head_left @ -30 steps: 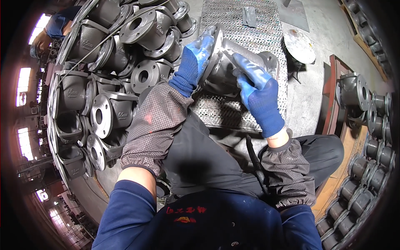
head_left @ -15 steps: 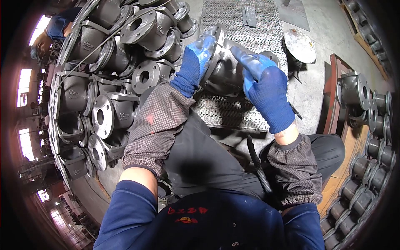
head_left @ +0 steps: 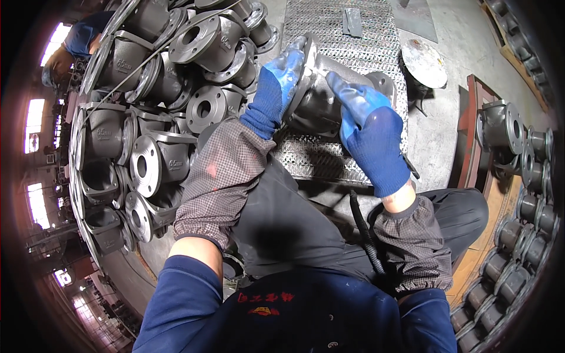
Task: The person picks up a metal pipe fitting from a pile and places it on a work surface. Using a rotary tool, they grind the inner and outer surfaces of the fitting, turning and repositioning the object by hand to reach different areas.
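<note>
A grey flanged metal valve body (head_left: 318,106) lies on its side on the perforated metal bench top. My left hand (head_left: 286,67), in a blue coated glove, grips the rim of its left flange. My right hand (head_left: 366,109), gloved the same way, rests against the body's right part. Its index finger is stretched along the upper surface, the thumb apart below. Whatever the other right fingers touch is hidden behind the hand. The right-hand flange (head_left: 385,85) shows just beyond that glove.
Similar valve bodies (head_left: 162,159) are piled at my left. A flat dark piece (head_left: 352,23) lies on the bench top (head_left: 318,159). A round stool (head_left: 424,65) stands to the right, beside a reddish metal frame (head_left: 471,129). More castings (head_left: 512,235) stand in rows at far right.
My right hand has slid slightly down and left along the valve body, its wrist lower. The left hand and the valve body look unmoved.
</note>
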`<state>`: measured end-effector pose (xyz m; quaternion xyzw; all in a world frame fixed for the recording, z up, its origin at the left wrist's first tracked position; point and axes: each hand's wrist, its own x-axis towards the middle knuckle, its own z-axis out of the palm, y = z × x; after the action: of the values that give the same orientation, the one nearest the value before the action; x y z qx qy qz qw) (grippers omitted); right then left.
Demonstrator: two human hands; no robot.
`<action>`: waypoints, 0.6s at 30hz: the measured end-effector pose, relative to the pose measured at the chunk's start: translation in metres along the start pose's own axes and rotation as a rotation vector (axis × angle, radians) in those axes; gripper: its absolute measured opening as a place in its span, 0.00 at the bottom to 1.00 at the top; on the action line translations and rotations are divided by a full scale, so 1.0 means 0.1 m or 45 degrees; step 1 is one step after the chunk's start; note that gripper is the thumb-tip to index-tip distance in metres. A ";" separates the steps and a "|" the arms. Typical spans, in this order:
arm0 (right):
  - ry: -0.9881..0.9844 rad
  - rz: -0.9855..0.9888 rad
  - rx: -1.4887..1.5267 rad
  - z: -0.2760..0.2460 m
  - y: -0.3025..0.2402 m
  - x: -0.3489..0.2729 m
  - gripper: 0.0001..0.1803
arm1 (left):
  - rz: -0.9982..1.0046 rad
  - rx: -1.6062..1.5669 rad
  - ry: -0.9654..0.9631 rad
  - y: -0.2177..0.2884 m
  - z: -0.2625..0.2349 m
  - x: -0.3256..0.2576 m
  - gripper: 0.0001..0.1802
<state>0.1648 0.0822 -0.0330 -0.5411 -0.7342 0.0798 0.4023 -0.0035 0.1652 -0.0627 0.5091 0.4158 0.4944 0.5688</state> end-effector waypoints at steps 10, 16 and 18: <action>0.087 0.084 0.247 0.14 0.17 0.19 0.23 | 0.060 0.164 -0.001 0.02 0.02 -0.03 0.23; 0.062 0.034 0.104 0.17 0.14 0.12 0.23 | 0.325 0.404 -0.093 -0.11 -0.08 0.00 0.23; 0.058 0.028 0.044 0.14 0.09 0.06 0.22 | 0.544 0.545 -0.105 -0.15 -0.11 0.02 0.22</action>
<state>0.1610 0.0951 -0.0446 -0.5439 -0.7172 0.0846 0.4274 -0.0115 0.1691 -0.0787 0.7129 0.3708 0.4828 0.3481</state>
